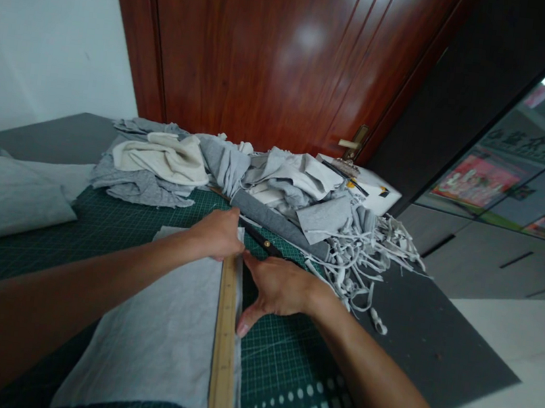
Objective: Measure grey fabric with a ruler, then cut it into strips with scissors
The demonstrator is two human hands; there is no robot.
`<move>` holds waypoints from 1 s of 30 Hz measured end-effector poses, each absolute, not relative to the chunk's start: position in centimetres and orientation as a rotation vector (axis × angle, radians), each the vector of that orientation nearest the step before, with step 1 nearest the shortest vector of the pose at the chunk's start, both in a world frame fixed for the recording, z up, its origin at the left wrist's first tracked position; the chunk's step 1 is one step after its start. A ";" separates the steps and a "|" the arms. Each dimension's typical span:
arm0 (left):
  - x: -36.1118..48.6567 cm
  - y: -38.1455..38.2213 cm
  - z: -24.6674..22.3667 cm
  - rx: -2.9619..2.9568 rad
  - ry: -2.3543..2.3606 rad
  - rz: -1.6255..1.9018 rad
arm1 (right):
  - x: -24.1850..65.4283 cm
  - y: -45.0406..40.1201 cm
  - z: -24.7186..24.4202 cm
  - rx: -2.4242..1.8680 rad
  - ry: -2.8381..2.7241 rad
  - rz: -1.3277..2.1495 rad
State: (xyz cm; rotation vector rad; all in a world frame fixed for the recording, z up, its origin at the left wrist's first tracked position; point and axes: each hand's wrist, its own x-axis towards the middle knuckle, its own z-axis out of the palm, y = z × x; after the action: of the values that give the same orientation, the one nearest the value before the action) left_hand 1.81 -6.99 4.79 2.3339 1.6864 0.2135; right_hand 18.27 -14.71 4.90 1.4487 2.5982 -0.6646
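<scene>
At the far part of the ruler [224, 344], the left hand [222, 233] curls, grip undeterminable; alongside, the right hand [279, 287] is splayed, thumb and fingers apart.

Left grip [220, 232] beside splayed right grip [278, 287]

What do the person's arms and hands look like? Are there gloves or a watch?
No gloves: the left hand and right hand are bare. The left forearm and right forearm are bare too, with no sleeve, watch or bracelet showing. I can't see any rings.
</scene>
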 end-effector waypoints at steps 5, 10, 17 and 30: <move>1.7 -6.5 4.6 2.381 1.727 0.254 | 18.3 -14.7 4.9 1.444 2.619 -0.669; 2.2 -6.7 4.4 2.441 1.743 0.220 | 18.2 -14.5 4.8 1.425 2.607 -0.648; 3.1 -6.8 4.6 2.407 1.797 0.152 | 18.4 -14.5 4.8 1.417 2.607 -0.674; 1.6 -5.8 3.2 2.217 1.765 0.406 | 18.4 -14.5 4.8 1.412 2.622 -0.663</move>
State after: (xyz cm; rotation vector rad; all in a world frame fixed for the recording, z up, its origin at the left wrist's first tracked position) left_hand 1.60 -5.84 3.17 2.2173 1.7654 0.4057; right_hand 18.41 -14.48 4.85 1.4122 2.6224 -0.6630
